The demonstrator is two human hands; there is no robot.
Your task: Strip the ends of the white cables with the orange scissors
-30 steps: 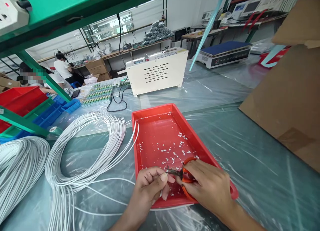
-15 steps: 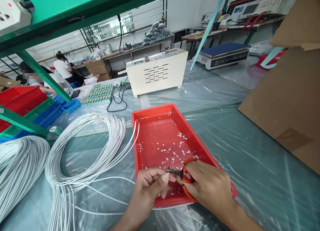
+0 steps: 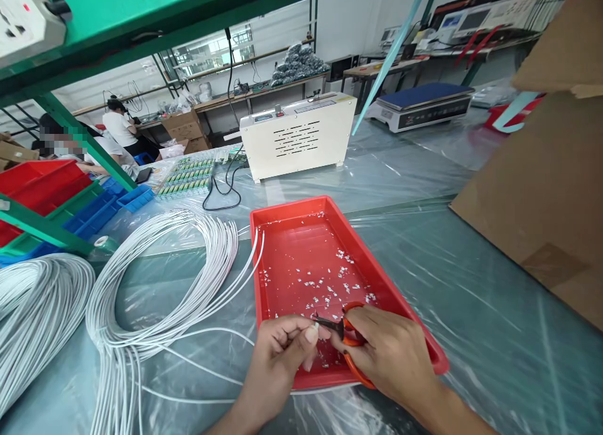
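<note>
Over the near end of a red tray, my left hand pinches the tip of a white cable between thumb and fingers. My right hand grips orange-handled scissors, whose dark blades touch or nearly touch the pinched tip. Small pale scraps lie scattered on the tray's floor. Left of the tray rests a coil of white cable, with several strands running toward the tray and my left hand.
Another cable coil lies far left, near stacked bins. A cream machine stands behind the tray. A cardboard box is at right, a scale behind. A green shelf crosses above. People sit at back left.
The scissor handles have spread a little wider apart in my right hand. My left hand keeps its pinch, and the view has shifted slightly.
</note>
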